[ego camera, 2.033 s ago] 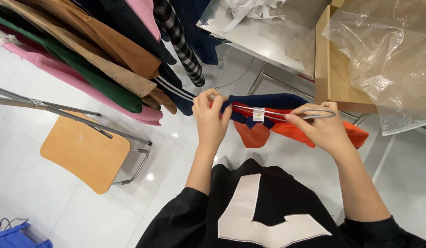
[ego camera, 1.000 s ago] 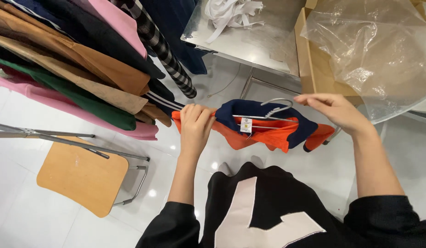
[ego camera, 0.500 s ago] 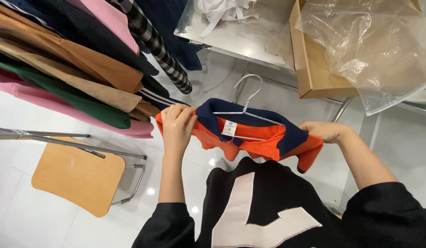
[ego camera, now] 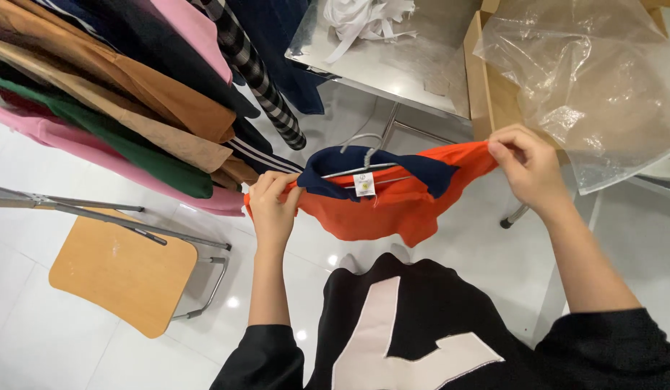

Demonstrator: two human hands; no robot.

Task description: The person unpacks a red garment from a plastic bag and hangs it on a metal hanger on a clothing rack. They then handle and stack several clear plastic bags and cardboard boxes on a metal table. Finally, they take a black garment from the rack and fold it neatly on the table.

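Note:
An orange shirt with a navy collar hangs on a metal hanger in front of my chest. My left hand pinches its left shoulder. Its right shoulder is gripped by my right hand, which pulls the cloth taut. A small white label shows inside the collar. The hanger's hook points up toward the table.
A rack of hanging clothes in pink, green, tan and dark colours fills the upper left. A wooden-seat chair stands lower left. A metal table and a cardboard box with a clear plastic bag are ahead.
The shirt was bunched and folded over the hanger earlier; now it is spread wide between my hands, with the collar sitting on the hanger and my right hand moved out to the right.

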